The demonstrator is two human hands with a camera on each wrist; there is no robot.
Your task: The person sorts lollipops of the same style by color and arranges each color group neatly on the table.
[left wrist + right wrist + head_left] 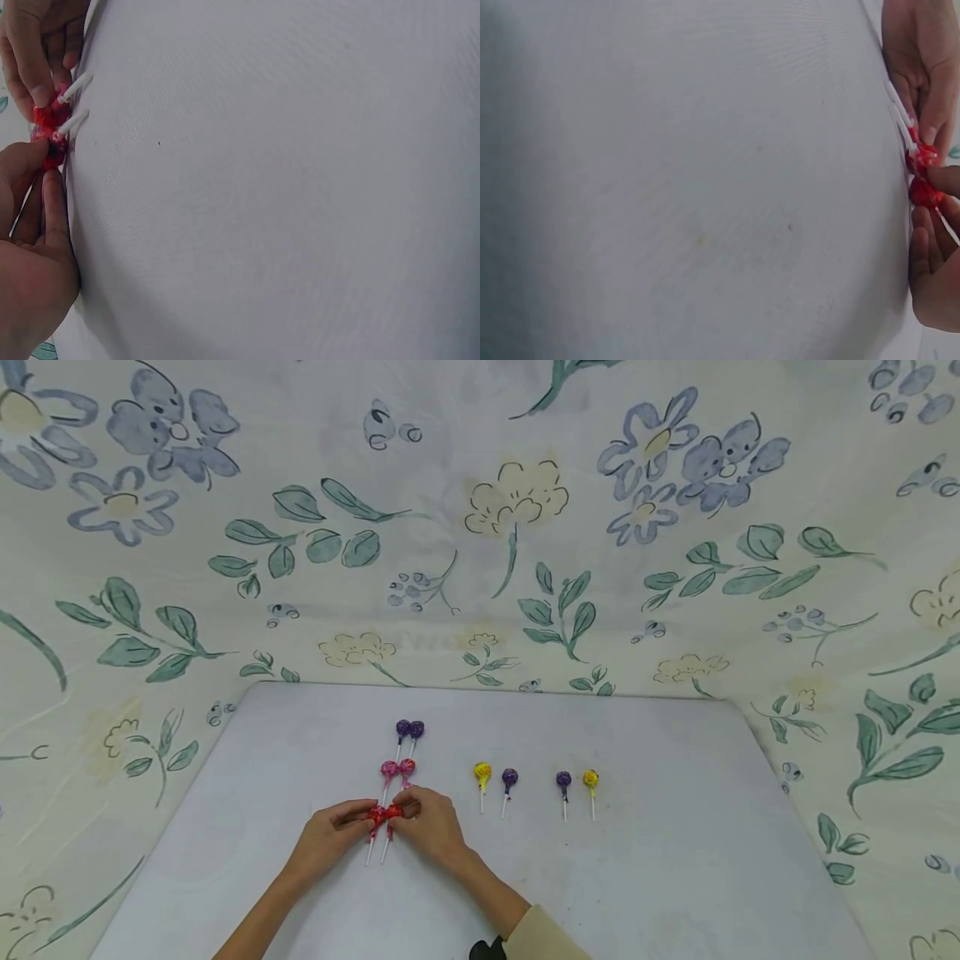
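Two red lollipops (377, 816) lie side by side on the white table, their white sticks towards me. My left hand (330, 837) pinches the left one by its wrapped head. With thumb and fingers my right hand (431, 825) pinches the right red lollipop (393, 812). Both heads touch between the hands; the left wrist view shows the red wrappers (51, 124) between the fingertips. Just beyond lie two pink lollipops (388, 769), partly hidden by the right hand, and past them a pair of dark purple lollipops (403, 727).
Right of my hands lie a yellow lollipop (482, 772) and a purple lollipop (510, 777). Farther right is another pair, a purple lollipop (563, 781) and a yellow lollipop (591, 778). Flower-patterned cloth (442, 552) hangs behind the white table (675, 877).
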